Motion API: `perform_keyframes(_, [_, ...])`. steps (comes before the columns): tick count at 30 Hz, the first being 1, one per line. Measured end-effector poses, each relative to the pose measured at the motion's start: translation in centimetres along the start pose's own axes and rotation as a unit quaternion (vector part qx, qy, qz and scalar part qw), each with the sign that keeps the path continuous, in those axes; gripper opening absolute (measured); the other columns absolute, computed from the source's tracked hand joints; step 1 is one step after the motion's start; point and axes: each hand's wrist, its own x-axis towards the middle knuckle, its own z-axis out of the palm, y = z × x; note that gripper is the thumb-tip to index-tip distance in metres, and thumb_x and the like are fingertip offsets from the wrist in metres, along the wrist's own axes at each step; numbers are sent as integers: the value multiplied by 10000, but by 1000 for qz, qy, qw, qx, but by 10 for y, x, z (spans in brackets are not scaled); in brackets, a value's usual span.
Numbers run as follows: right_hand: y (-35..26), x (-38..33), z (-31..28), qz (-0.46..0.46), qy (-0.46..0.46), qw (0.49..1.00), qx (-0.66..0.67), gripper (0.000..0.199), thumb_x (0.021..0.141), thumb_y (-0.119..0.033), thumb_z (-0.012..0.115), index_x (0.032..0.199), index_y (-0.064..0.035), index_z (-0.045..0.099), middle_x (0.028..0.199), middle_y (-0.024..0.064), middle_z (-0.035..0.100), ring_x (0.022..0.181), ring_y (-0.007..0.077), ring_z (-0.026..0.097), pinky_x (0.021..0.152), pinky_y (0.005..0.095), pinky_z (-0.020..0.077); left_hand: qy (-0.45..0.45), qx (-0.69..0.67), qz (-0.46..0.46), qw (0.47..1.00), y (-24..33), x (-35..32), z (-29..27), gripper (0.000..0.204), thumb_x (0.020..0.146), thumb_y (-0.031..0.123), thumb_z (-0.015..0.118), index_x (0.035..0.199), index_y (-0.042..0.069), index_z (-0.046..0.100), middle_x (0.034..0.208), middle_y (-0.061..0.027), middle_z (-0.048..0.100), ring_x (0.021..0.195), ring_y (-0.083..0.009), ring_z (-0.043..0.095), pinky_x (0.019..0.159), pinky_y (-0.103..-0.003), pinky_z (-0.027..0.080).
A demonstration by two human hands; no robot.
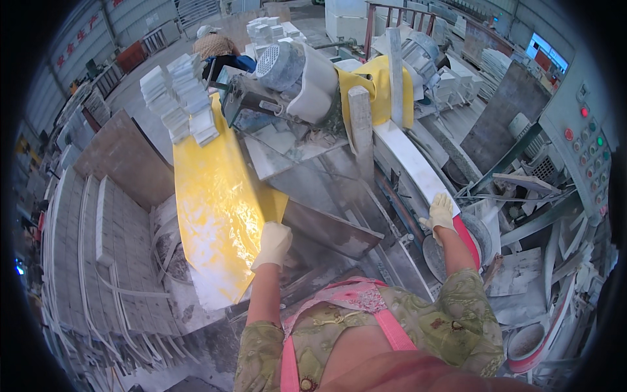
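Note:
My right hand [441, 212], in a pale glove, lies with its fingers stretched out on the near end of a long white stone strip [410, 159]. This strip runs away from me along a narrow conveyor bed and passes under a yellow flap [373, 88]. My left hand [273, 243], gloved too, is closed at the right edge of a wet, shiny yellow sheet [215, 202]. Its curled fingers are partly hidden, so I cannot make out what they hold. A red belt [466, 238] shows beside my right forearm.
Stacked white stone blocks [189, 98] stand on the sheet's far end. Beyond are a dusty motor [281, 65] and a crouching person [215, 47]. Grey stone slabs [104, 261] fill the left. At right stands a control panel [584, 137] with buttons, above scrap pieces.

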Motion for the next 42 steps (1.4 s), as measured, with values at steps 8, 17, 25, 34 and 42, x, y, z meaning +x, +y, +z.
perform_keyframes(8, [4,-5,4,1,6,1000,3,1160,764,-337,861,1568,70,131,1639,308,142,1538,446,119,1262,498,104,-19,26,6,999,4,0,-14,211,795,221,624,659,95,726,693,-127,697,722,-310,678,719,-443,519])
perform_keyframes(17, [9,-10,8,6,10,1000,5,1156,762,-327,861,1567,69,133,1639,310,142,1541,445,106,1264,494,84,4,-5,-1,1000,2,-1,-7,230,786,239,634,625,85,691,673,-134,676,708,-327,653,727,-461,513])
perform_keyframes(25, [14,-14,11,12,16,1000,25,1147,763,-299,861,1572,56,128,1646,303,122,1544,439,101,1264,492,85,18,-5,1,1000,0,-1,3,225,784,237,641,616,90,671,656,-135,666,689,-335,646,709,-468,513])
perform_keyframes(34, [20,-19,21,15,48,998,26,1155,755,-328,853,1570,63,135,1634,317,144,1534,455,123,1258,504,93,2,-1,-1,1000,-1,0,3,226,785,237,638,621,85,671,660,-142,666,683,-343,646,705,-471,515])
perform_keyframes(42, [27,-22,34,-1,81,997,15,1111,765,-317,831,1558,80,163,1618,325,185,1522,465,157,1256,506,109,13,-13,6,1000,-1,0,1,227,781,238,637,620,83,672,665,-139,670,688,-341,650,711,-474,517])
